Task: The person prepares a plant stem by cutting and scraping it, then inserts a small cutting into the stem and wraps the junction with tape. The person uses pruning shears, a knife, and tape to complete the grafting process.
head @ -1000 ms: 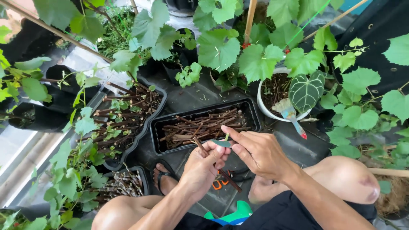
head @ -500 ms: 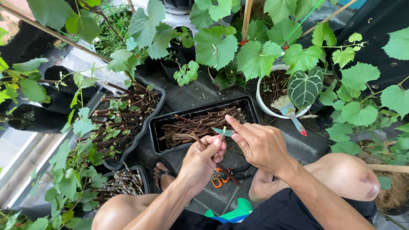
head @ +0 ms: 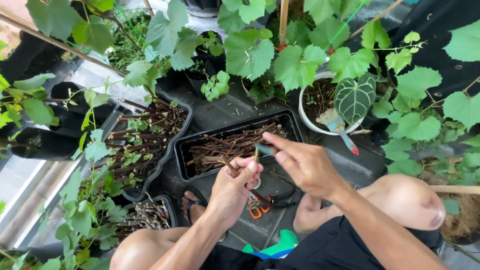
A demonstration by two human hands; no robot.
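My left hand (head: 235, 189) grips a brown woody stem cutting (head: 231, 167) that sticks up to the left out of the fist. My right hand (head: 302, 162) is just right of it, thumb and forefinger pinched on a strip of pale green tape (head: 262, 149) running down to the cutting. Both hands hover above the near edge of a black rectangular tray (head: 181, 161) filled with several more brown cuttings (head: 231, 143). Orange-handled pruning shears (head: 259, 205) lie on the dark ground below my hands, partly hidden.
A second black tray (head: 165, 160) of sprouting cuttings sits to the left, a third (head: 170, 212) by my sandalled foot (head: 196, 209). A white pot (head: 306, 117) with a dark veined leaf and a trowel (head: 340, 128) stands at right. Leafy vines crowd the top and sides.
My hands have shifted slightly; the right hand has pulled the tape a little further from the cutting, and the left fist has turned the stem. The view tilted slightly.
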